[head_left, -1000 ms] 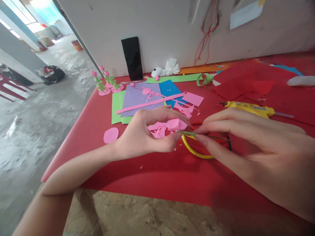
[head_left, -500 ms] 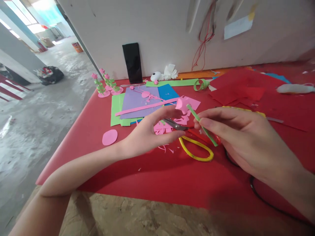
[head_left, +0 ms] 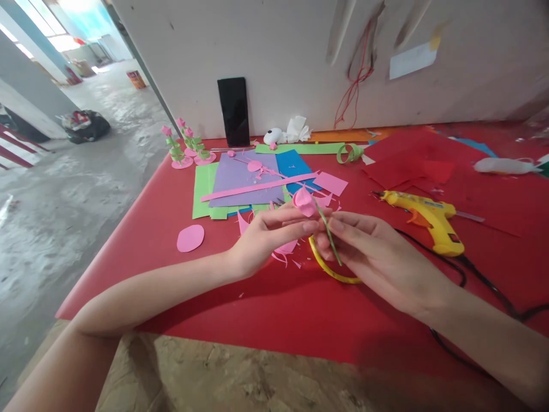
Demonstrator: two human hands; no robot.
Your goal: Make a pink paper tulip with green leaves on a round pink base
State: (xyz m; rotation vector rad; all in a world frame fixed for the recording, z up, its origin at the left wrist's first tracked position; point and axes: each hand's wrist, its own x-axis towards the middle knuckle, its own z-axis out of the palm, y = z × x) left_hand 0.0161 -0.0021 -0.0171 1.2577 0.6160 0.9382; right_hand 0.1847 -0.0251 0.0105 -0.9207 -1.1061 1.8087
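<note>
Paper flowers [head_left: 185, 143] on pink bases are stood upright at the far left corner of the red table [head_left: 257, 309], apparently set clear of the cutting mess. A pink oval cutout [head_left: 191, 238] is laid flat nearer the front edge. Behind it, green, purple and blue paper sheets [head_left: 240, 183] are stacked, with a long pink strip [head_left: 257, 186] laid across them. A black phone [head_left: 234, 112] is propped against the wall.

At the middle, the left hand [head_left: 266, 237] is curled, and its thumb and fingertips are pinched just under a pink paper bud [head_left: 304, 201], seemingly so that the bud is steadied on its stalk. The green stem [head_left: 328, 233] is slanted down from the bud and is gripped between the thumb and fingers of the right hand [head_left: 377, 263], whose other fingers are loosely extended. Bud and stem are thus held just above the table, over pink scraps [head_left: 283, 252] and the yellow handle of scissors [head_left: 330, 269], which is mostly hidden beneath the hands.

Further right, a yellow glue gun [head_left: 424, 220] is laid on its side within reach, its black cord [head_left: 480, 280] trailed toward the front edge.
</note>
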